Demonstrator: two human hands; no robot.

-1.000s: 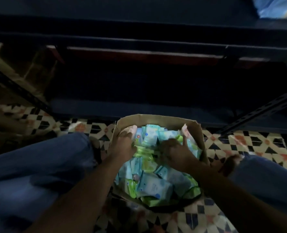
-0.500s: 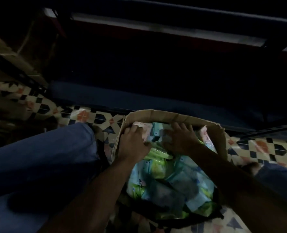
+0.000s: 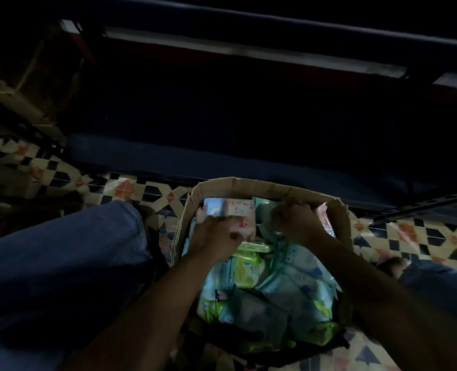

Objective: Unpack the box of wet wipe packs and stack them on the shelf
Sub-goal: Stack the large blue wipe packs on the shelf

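An open cardboard box (image 3: 248, 183) stands on the tiled floor between my knees, filled with several wet wipe packs (image 3: 296, 285) in pale blue, green and pink. My left hand (image 3: 214, 236) grips a pink pack (image 3: 242, 215) at the far left of the box. My right hand (image 3: 294, 223) has its fingers curled round a pale green pack (image 3: 264, 210) near the box's far wall. The dark blue bottom shelf (image 3: 222, 162) lies just beyond the box.
My jeans-clad left leg (image 3: 61, 258) lies left of the box and my right knee (image 3: 441, 285) is to its right. A perforated metal shelf post (image 3: 422, 204) slants at the right. Cardboard (image 3: 13, 92) sits in the dim far left.
Both hands have gone from the middle of the box to its far end and closed on packs there. The view tilted and moved closer.
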